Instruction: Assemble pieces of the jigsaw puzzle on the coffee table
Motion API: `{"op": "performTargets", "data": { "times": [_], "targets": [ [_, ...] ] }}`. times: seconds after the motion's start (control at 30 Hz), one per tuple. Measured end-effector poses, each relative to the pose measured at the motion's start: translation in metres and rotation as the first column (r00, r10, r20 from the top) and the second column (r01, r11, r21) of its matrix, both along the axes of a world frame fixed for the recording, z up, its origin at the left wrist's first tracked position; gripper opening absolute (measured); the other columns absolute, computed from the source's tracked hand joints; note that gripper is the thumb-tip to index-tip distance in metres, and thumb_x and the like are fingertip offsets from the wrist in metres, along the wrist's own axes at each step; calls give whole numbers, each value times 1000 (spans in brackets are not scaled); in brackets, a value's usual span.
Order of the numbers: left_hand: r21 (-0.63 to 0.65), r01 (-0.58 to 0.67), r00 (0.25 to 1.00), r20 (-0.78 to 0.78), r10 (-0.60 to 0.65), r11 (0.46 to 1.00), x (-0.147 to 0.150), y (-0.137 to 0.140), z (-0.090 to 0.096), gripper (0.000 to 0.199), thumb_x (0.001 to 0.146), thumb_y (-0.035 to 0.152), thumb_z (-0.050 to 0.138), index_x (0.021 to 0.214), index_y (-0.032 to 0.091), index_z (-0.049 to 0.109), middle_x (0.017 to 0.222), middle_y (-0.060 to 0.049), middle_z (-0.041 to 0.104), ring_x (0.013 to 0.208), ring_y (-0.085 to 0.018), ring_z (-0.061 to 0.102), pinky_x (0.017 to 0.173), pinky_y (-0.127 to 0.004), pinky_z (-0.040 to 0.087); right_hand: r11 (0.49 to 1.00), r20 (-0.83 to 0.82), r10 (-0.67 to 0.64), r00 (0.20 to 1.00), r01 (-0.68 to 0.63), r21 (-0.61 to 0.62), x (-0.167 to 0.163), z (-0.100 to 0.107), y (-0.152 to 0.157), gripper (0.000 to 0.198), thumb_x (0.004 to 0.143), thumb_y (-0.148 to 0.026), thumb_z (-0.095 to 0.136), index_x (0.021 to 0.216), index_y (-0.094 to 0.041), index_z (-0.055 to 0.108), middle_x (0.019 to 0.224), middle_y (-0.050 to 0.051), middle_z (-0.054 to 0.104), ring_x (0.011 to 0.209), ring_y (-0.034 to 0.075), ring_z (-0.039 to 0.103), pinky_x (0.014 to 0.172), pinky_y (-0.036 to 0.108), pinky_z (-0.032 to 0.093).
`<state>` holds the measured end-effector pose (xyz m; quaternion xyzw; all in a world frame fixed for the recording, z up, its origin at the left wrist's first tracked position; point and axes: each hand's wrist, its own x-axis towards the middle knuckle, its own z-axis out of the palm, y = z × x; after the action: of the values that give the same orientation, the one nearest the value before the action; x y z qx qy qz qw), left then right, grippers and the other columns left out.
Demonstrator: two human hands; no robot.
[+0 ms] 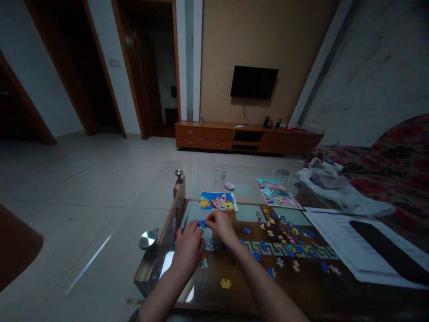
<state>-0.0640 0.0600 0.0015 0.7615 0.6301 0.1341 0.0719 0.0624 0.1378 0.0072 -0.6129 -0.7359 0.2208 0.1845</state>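
Note:
My right hand (220,227) has thumb and index finger pinched together on a blue puzzle piece (202,223) at the near edge of a picture card. Beside it, my left hand (190,243) rests on the glass tabletop with its fingers spread and bent, fingertips close to the same blue spot. Whether those fingertips touch the piece is hard to make out. Just beyond both hands lies a cartoon picture card (218,201) with blue, yellow and pink figures. A yellow puzzle piece (225,283) lies by itself between my forearms.
Several loose puzzle pieces (288,237) are scattered to the right. Farther back are a clear glass (220,177), a white lid (229,186) and more picture cards (279,195). Papers (338,237) with a black phone-like slab (385,248) and a plastic bag (338,183) lie right.

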Motion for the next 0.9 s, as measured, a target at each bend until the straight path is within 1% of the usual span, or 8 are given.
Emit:
{"op": "performTargets", "data": {
  "times": [0.23,0.4,0.6,0.77,0.9],
  "targets": [
    [16,-16,1000,7,16,1000,-9,2,-4,28,88,12,45,109,16,63,135,-14,55,132,-29,43,105,-53,32,999,22,-32,999,32,6,-4,2,-8,12,75,-11,68,81,-17,76,85,8,76,81,20,68,63,23,39],
    [22,-13,1000,20,13,1000,-10,3,-7,27,88,13,46,108,18,64,131,-13,58,128,-28,47,103,-52,33,999,27,-34,999,33,10,-6,0,-8,13,76,-11,65,81,-18,76,83,8,76,79,20,69,62,23,39],
    [38,-18,999,30,17,999,-10,3,-7,29,87,11,45,107,20,64,128,-11,60,124,-27,50,102,-52,33,1000,32,-23,999,22,11,-5,-1,-6,16,80,-12,62,81,-18,76,86,8,77,83,20,69,65,23,41],
    [68,-45,999,23,44,997,-11,4,-6,29,86,10,46,107,18,65,129,-13,58,125,-29,48,101,-50,35,1000,40,-17,999,16,10,-1,1,-6,18,82,-11,59,84,-18,76,90,8,76,87,20,69,69,24,41],
    [90,-72,997,10,71,993,-16,6,-8,28,86,11,47,106,18,65,129,-13,58,126,-30,47,100,-49,36,1000,55,-15,998,15,-1,0,3,-9,15,81,-11,62,84,-18,75,90,7,76,86,20,68,67,24,40]
  ]
}}
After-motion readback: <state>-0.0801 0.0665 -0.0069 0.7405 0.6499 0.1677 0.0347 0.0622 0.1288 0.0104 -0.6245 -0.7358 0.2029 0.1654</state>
